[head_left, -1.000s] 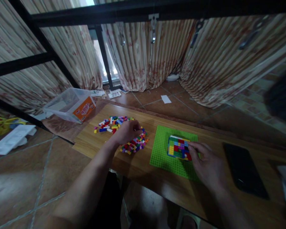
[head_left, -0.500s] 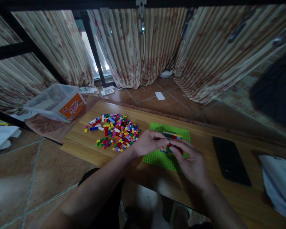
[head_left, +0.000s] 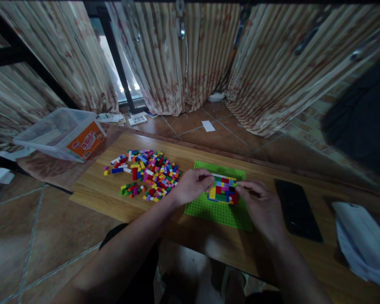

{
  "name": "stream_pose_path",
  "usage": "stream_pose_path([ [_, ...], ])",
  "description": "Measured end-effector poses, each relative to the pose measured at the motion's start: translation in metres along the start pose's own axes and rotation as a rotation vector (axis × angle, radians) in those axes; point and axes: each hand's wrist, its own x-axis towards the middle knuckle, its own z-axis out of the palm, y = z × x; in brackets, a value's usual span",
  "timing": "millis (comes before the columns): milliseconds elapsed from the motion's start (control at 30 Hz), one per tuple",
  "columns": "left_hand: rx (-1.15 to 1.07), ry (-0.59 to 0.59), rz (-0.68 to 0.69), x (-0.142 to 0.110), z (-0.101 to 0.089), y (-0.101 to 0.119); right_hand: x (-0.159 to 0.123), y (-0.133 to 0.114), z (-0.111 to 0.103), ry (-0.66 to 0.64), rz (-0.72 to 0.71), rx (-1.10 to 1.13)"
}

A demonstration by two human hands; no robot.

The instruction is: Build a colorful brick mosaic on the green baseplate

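A flat, many-coloured block of toy bricks sits on a bright green studded baseplate, which lies on the wooden table. My left hand is closed at the block's left edge, thumb and fingers gripping its upper left corner. At the right edge, my right hand is pinched on a small green brick, its fingertips just over the block. The hands partly cover the block's two sides.
Loose bricks are heaped on the table to the left. Beyond them stands a clear plastic tub with an orange label. To the right lie a black phone and a white packet. Curtains hang behind.
My hands have drawn apart from where they met over the baseplate, uncovering the brick block between them. The whole view has shifted slightly.
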Motion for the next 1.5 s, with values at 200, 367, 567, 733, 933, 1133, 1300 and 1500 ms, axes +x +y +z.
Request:
stream_pose_path([
  [200,0.248,-0.011,0.006,0.000,-0.007,-0.007,0.000,0.014,0.011,-0.064,-0.033,-0.012],
  [367,0.319,-0.030,0.029,-0.002,-0.006,-0.005,-0.005,0.013,0.017,-0.063,-0.054,-0.081],
  [567,0.357,-0.029,0.046,-0.004,-0.004,-0.001,-0.007,0.010,0.022,-0.035,-0.010,-0.090],
  [733,0.401,-0.025,0.064,-0.005,-0.005,0.000,-0.005,0.010,0.028,0.000,0.080,-0.006],
  [933,0.406,-0.020,0.053,-0.006,-0.004,-0.001,-0.004,0.007,0.033,0.040,0.197,0.023],
  [1133,0.445,-0.029,0.049,-0.010,-0.003,-0.001,-0.004,0.012,0.034,0.017,0.218,0.019],
  [1300,0.487,-0.044,0.014,-0.011,-0.002,-0.001,-0.003,0.020,0.033,-0.023,0.272,-0.022],
  [1500,0.515,-0.039,0.015,-0.014,-0.013,0.000,-0.002,0.037,0.028,-0.077,0.230,-0.081],
])
